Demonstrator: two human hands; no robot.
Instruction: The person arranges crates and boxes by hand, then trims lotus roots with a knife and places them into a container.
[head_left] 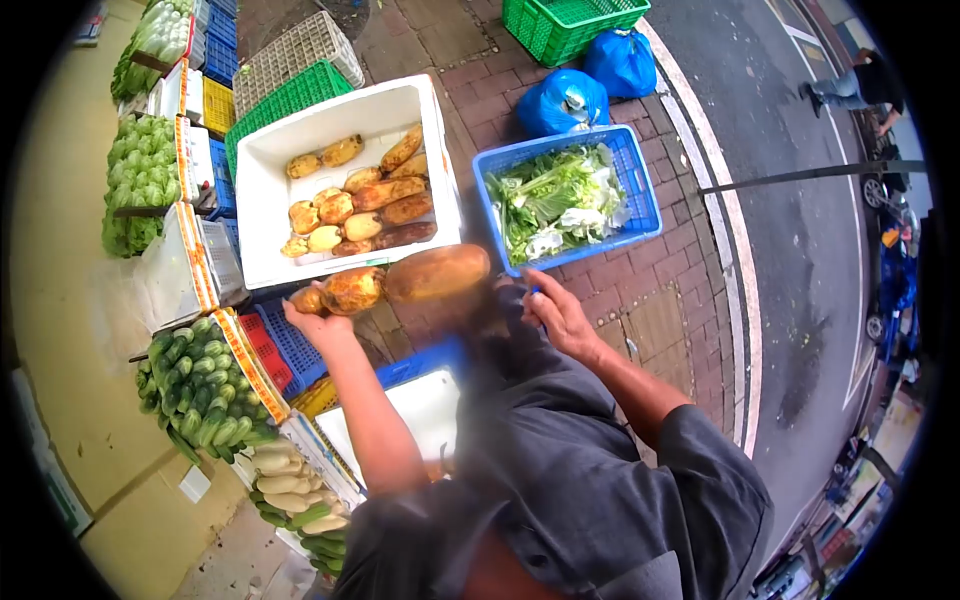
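Bright, soft daylight here, a hazy smear blurring the middle towards six o'clock, the road (800, 270) bowing at three, corners black.

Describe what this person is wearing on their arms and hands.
The left hand and right hand wear no gloves, and the forearms are uncovered. The left sleeve and right sleeve are dark grey and short, with no marking visible.

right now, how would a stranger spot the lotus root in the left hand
Find the white foam box left of the blue basket. Just below the box in the picture, the left hand grips one end of a brown, jointed lotus root. Unlike the roots inside the box, it is held outside, with a thick, long section at its far end.
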